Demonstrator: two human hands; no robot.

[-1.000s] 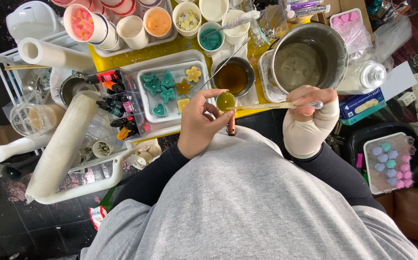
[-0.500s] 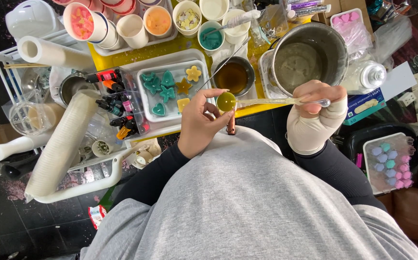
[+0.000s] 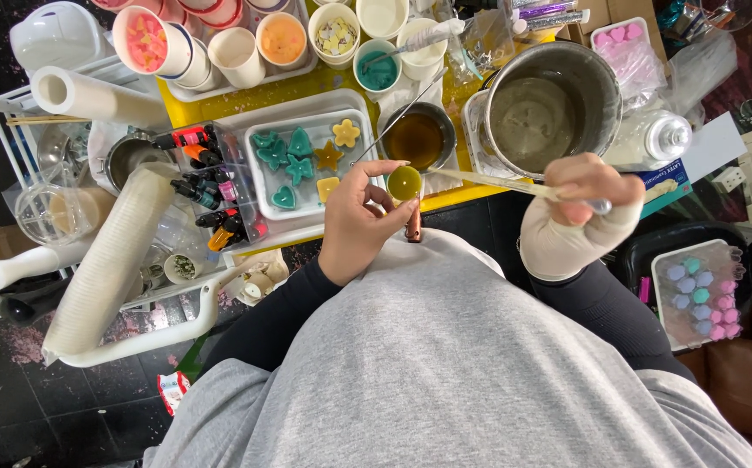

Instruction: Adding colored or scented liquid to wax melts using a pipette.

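My left hand (image 3: 357, 217) grips a small ladle with a copper-coloured handle (image 3: 413, 227); its bowl (image 3: 405, 182) holds yellow-green liquid. My right hand (image 3: 586, 192), wrapped at the wrist in a beige bandage, pinches a thin wooden stick (image 3: 489, 179) whose tip reaches the ladle's bowl. Just beyond the ladle sits a small metal pot of amber liquid (image 3: 415, 137). Left of it a white tray (image 3: 256, 139) holds a clear mould with teal and yellow shaped pieces (image 3: 298, 160).
A large steel pot (image 3: 542, 108) of grey-green liquid stands at the right. Paper cups (image 3: 282, 39) with coloured bits line the yellow table's far side. Small dye bottles (image 3: 203, 186), a paper-cup stack (image 3: 103, 260) and a paper roll (image 3: 94, 95) lie left. A tray of pastel pieces (image 3: 696, 290) sits right.
My right hand has swung the stick leftward, so its tip now sits at the ladle's bowl. The left hand and ladle have stayed in place.
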